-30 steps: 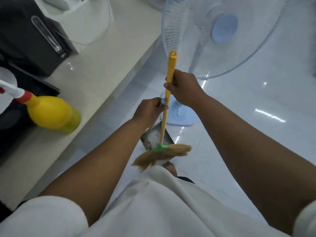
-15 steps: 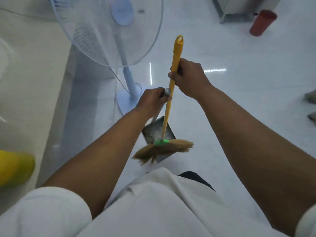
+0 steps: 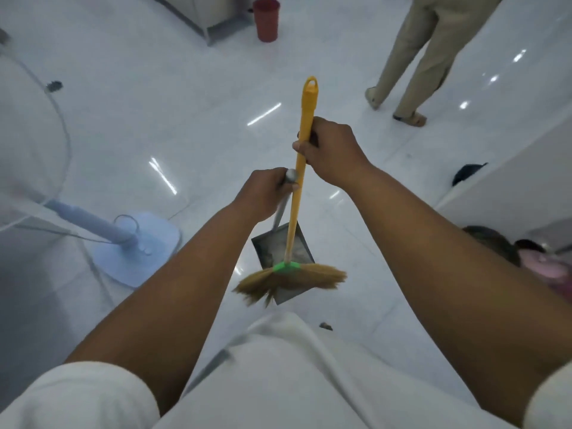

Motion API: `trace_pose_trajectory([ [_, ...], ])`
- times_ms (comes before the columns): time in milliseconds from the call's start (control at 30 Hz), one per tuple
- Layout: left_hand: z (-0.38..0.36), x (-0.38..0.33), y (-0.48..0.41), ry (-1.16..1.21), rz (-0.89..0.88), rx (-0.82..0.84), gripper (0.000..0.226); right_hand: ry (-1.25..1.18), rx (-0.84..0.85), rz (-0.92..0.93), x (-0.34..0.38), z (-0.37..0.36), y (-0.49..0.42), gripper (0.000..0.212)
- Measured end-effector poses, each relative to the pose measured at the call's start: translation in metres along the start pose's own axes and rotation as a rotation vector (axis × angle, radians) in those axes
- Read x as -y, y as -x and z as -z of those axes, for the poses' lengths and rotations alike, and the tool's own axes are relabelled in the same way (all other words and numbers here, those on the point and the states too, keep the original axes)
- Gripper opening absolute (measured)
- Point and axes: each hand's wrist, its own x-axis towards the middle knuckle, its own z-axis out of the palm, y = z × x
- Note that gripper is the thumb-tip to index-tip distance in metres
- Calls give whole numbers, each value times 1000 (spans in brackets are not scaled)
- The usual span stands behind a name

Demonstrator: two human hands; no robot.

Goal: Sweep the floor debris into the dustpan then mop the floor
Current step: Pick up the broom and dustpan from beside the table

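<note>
My right hand (image 3: 331,150) grips the yellow handle of a small broom (image 3: 297,193), whose straw bristles hang at the bottom under a green collar. My left hand (image 3: 266,193) holds the grey metal handle of a dustpan (image 3: 272,249), which hangs just behind the broom head, both lifted above the white floor. A small dark bit of debris (image 3: 325,326) lies on the floor near my shirt. Another dark scrap of debris (image 3: 54,86) lies far left.
A pale blue standing fan (image 3: 136,246) stands at the left, its base close to my left arm. A person in beige trousers (image 3: 414,57) stands at the upper right. A red bin (image 3: 266,20) sits by a cabinet at the top. A white wall (image 3: 510,187) rises on the right.
My view has swung right, away from the counter and yellow bottle; the fan has slid to the left and the person has come into view. Both hands keep their hold.
</note>
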Motion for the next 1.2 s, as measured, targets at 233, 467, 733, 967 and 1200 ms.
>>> trace_pose_trajectory([
  [233,-104,-88,-60,-69,-198,183,11,44,-174,-153,-111,92,34,20],
  [467,-202,-169,-106,-97,-389,349,18,78,-332,-339,-200,168,72,22],
  [733,-295,-253,-171,-131,-522,549,19,90,-487,-545,-289,235,89,21],
  [967,-352,-306,-244,-152,-581,742,16,84,-542,-706,-355,279,73,20],
  [1200,-404,-342,-311,-269,-687,820,20,84,-580,-817,-418,307,48,23],
])
